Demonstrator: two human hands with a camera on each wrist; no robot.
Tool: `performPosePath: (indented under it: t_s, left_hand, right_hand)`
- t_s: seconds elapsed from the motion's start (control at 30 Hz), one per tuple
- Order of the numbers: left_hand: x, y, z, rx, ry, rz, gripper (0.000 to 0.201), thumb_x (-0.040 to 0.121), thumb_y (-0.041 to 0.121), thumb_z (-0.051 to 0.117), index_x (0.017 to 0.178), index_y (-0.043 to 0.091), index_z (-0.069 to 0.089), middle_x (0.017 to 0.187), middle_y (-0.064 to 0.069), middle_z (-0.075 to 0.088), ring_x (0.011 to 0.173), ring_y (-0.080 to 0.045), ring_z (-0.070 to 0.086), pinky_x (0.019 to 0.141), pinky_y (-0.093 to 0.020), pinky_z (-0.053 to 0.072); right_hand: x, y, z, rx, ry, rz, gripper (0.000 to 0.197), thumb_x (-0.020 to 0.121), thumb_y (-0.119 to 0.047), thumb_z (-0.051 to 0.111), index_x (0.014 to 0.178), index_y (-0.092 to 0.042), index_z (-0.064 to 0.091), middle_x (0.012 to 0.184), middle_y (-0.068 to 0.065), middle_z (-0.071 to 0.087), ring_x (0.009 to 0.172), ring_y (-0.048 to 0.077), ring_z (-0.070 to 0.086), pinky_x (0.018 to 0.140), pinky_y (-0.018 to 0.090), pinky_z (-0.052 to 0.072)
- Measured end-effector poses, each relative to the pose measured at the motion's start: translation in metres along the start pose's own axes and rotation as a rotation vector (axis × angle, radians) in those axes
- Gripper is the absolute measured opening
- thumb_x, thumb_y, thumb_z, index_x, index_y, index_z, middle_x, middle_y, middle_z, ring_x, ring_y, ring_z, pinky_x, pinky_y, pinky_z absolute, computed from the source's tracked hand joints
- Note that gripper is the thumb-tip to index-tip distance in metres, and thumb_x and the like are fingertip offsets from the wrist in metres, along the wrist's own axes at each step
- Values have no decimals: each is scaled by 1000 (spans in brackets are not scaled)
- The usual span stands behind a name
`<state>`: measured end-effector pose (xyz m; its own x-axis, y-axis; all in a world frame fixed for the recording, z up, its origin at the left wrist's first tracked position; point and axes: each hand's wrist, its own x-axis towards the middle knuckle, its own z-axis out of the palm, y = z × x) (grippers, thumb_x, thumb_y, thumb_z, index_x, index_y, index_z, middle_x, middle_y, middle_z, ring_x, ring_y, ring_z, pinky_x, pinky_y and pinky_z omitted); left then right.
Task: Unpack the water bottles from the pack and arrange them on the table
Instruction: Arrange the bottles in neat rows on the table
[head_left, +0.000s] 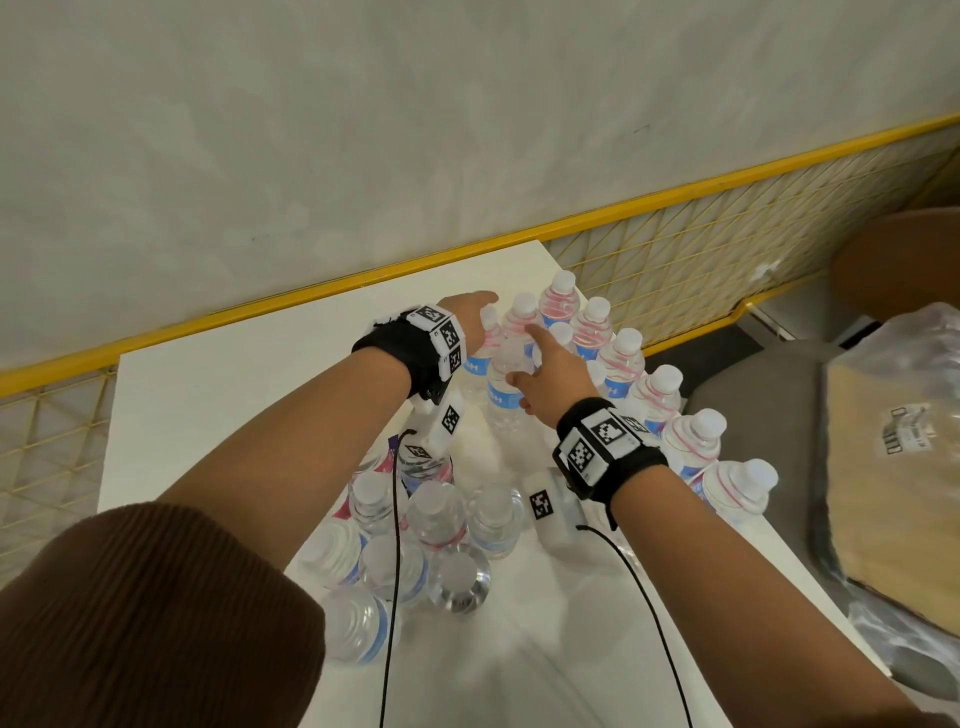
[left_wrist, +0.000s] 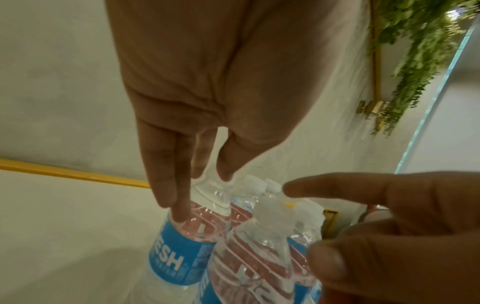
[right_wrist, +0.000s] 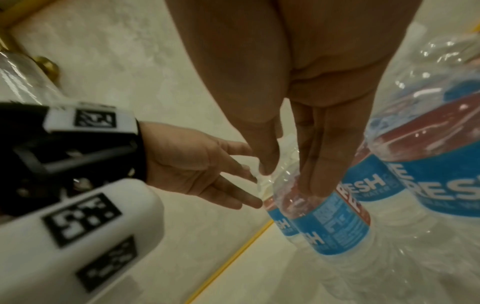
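Observation:
Clear water bottles with blue labels stand in two rows (head_left: 649, 395) along the far right edge of the white table (head_left: 234, 405). My left hand (head_left: 485, 306) reaches to the far end of the rows. Its straight fingers (left_wrist: 176, 205) touch the neck and shoulder of one upright bottle (left_wrist: 182, 253). My right hand (head_left: 524, 358) is beside the neighbouring bottle (head_left: 506, 395), with thumb and straight fingers (right_wrist: 319, 174) lying against either side of its neck (right_wrist: 330, 224). Nearer me, several bottles (head_left: 436, 519) sit bunched in the torn clear wrap.
A yellow mesh railing (head_left: 675, 249) runs behind the table, against a pale wall. Right of the table is a grey seat holding a plastic-wrapped bundle (head_left: 893, 467), with a brown round top (head_left: 904, 260) beyond. Black cables (head_left: 395, 571) hang from both wrists over the pack.

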<state>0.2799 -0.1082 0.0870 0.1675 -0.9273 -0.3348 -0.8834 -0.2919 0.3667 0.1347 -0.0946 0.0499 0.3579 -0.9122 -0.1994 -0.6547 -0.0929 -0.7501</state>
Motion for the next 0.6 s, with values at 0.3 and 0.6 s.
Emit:
performPosePath:
  t_s: [0.3,0.6]
  left_hand:
    - [-48,16,6,80,-7,124,28,83,13,63,110,14,56,113,-10,52,90,-26,56,72,-28,42]
    - [-92,27,40,361,-522,219,55,79,49,68,128,29,52,120,-3,62,107,-19,61,98,-35,48]
  right_hand:
    - [-91,33,-6,16,-182,-75,8,90,-14,56,94,-14,63,84,0,64,76,15,61,73,27,50]
    - [-158,38,17,8,-314,-125,26,82,-47,64,101,-29,60,86,-5,66,73,8,58,77,25,49]
